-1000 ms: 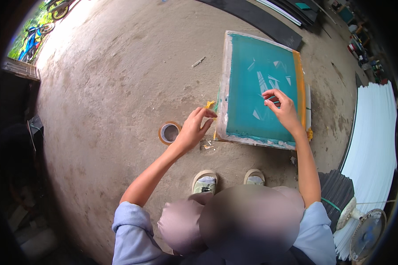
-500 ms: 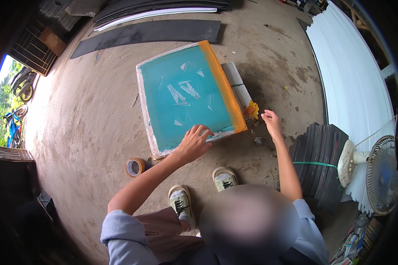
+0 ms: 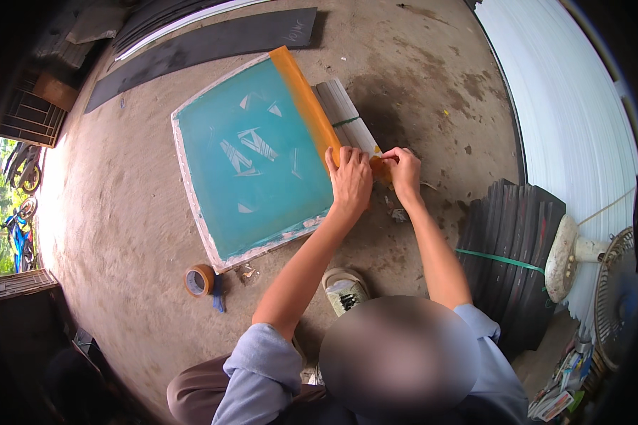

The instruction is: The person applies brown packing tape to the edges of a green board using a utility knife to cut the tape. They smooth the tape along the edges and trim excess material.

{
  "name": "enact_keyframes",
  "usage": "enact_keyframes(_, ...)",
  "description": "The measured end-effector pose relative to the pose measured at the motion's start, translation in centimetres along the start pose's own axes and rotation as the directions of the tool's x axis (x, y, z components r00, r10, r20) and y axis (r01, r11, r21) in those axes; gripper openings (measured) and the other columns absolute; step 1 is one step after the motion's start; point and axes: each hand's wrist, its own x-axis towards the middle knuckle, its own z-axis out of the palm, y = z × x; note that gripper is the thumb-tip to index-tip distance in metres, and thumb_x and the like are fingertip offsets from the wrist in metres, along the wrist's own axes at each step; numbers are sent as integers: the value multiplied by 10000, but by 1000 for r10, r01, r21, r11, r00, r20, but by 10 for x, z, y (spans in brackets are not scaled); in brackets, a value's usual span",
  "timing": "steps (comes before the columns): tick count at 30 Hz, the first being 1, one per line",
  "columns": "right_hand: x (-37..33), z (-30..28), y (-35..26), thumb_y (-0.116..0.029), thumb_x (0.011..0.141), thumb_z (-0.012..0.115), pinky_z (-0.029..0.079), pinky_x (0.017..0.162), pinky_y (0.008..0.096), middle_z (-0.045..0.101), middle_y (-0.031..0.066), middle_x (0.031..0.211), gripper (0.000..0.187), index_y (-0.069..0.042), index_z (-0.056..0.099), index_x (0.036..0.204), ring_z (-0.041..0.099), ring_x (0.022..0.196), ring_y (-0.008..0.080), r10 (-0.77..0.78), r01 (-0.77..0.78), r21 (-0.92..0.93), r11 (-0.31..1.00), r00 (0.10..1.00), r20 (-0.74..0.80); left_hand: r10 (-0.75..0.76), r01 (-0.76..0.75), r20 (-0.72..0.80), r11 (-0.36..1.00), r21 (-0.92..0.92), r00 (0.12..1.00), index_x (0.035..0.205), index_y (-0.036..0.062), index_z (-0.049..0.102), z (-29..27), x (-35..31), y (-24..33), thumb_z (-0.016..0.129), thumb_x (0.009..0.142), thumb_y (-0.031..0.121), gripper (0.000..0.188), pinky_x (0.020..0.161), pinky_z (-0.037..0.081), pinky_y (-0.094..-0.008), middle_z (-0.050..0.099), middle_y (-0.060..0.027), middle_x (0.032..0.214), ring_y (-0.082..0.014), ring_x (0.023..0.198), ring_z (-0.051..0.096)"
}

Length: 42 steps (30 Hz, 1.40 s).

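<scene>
Concrete floor (image 3: 142, 191) below; left hand (image 3: 351, 176) lies over the near end of the orange strip (image 3: 303, 100), grip unclear, teal screen (image 3: 255, 188) to its left, strip's long axis running away, while the nearer right hand (image 3: 401, 170) pinches crumpled tape (image 3: 381, 170).

Count two hands, left hand (image 3: 351, 180) and right hand (image 3: 402, 173); one screen (image 3: 262, 149); one tape roll (image 3: 209, 276); one black board (image 3: 205, 60); one fan (image 3: 612, 297); two motorbikes (image 3: 17, 237); at least one shoe (image 3: 345, 292); one black bundle (image 3: 507, 258) and one white stack (image 3: 556, 106), with layers too tight to tally.
</scene>
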Motion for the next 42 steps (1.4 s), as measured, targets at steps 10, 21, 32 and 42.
enact_keyframes(10, -6, -63, 3, -3, 801, 612, 469, 659, 219, 658, 37, 756, 82, -10, 667, 861, 594, 684, 85, 276, -240, 383, 892, 960, -41, -12, 11, 64, 1000, 14, 998, 855, 111, 614, 21, 9, 9, 590, 766, 110, 92, 963, 213, -493, 573, -36, 893, -198, 925, 529)
enact_keyframes(21, -44, -98, -113, -45, 830, 621, 475, 756, 218, 637, 55, 897, 158, 22, 615, 973, 593, 820, 82, 122, -292, 628, 721, 946, 300, -335, 139, -47, 509, -849, 941, 1161, 28, 547, -111, -55, 31, 607, 834, 44, 333, 778, 525, -299, 571, -134, 1067, -189, 960, 600)
enact_keyframes(32, -78, -77, -263, -172, 786, 714, 382, 652, 174, 450, -37, 810, 247, -63, 588, 968, 434, 713, 36, -390, -238, 740, 629, 726, 566, -499, 351, 35, 556, -753, 866, 994, 53, 666, -271, -142, -44, 625, 819, 69, 180, 703, 502, -249, 694, -56, 838, -93, 770, 633)
enact_keyframes(42, -111, -5, -346, -207, 834, 635, 427, 590, 218, 578, 10, 790, 233, -50, 586, 998, 522, 667, 72, -483, -34, 538, 842, 394, 782, -626, 564, -117, 757, -330, 771, 904, 33, 649, -352, -293, -162, 680, 798, 209, 208, 640, 501, -292, 637, -129, 829, -164, 709, 626)
